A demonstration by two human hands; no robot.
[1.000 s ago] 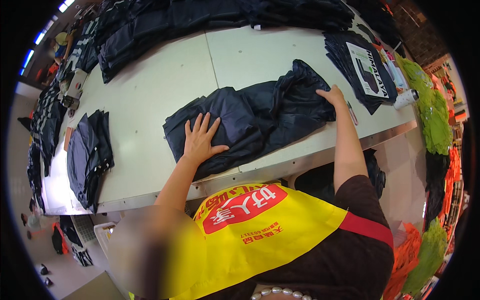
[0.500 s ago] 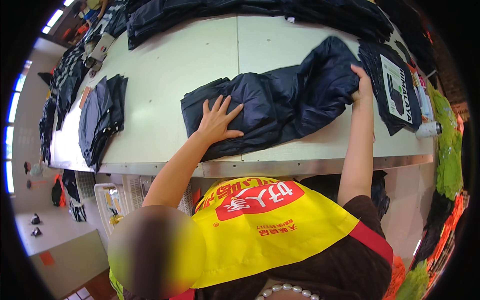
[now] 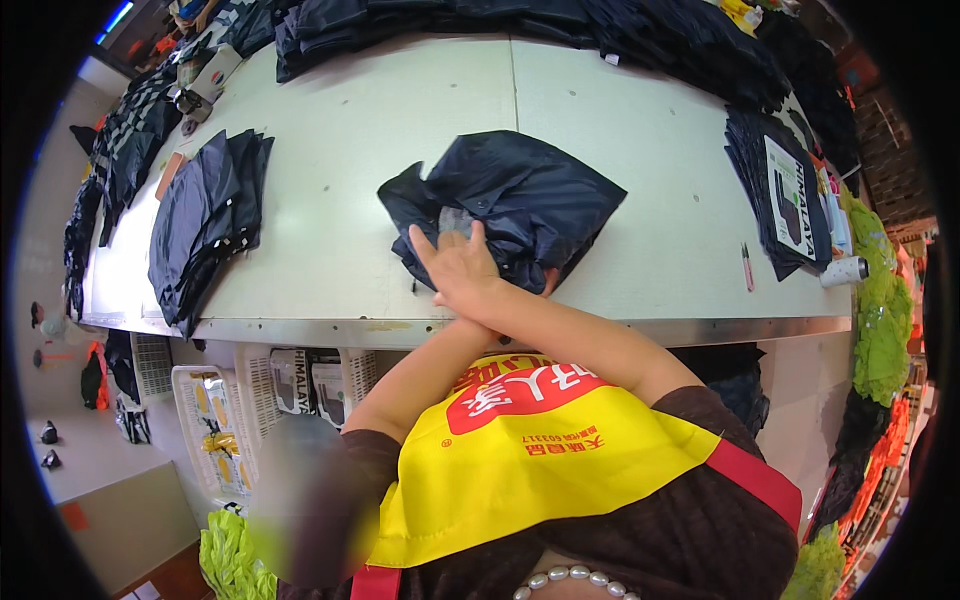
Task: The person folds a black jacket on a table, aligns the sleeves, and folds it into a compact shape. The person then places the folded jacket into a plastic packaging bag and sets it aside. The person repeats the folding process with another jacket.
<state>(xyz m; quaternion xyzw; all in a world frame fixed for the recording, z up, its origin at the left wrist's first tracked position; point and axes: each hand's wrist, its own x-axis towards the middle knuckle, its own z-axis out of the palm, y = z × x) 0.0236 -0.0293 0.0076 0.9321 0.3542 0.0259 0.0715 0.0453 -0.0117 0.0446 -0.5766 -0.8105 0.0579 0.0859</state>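
A dark navy garment (image 3: 530,185) of thin shiny cloth lies bunched on the pale worktable (image 3: 400,120), with small round snaps and a grey patch (image 3: 456,220) showing. My forearms cross in front of it, the right over the left. On its near left part rests my right hand (image 3: 462,268), with the fingers that show spread apart beside the grey patch. My left hand (image 3: 550,282) reaches under the right forearm to the garment's near right side. Only a bit of its fingers shows; the cloth and my right arm hide the rest.
Folded dark garments (image 3: 210,220) are stacked on the left, and more dark clothing (image 3: 440,18) lines the far edge. At right sit a dark stack (image 3: 750,190) with a printed white bag (image 3: 790,195), a thread spool (image 3: 845,270) and a pen (image 3: 747,268). White baskets (image 3: 240,400) stand below the table.
The long, stretched-out garment is now gathered into a compact bundle at the middle. My right hand has swung left over my left arm, and my left hand has moved right beneath it.
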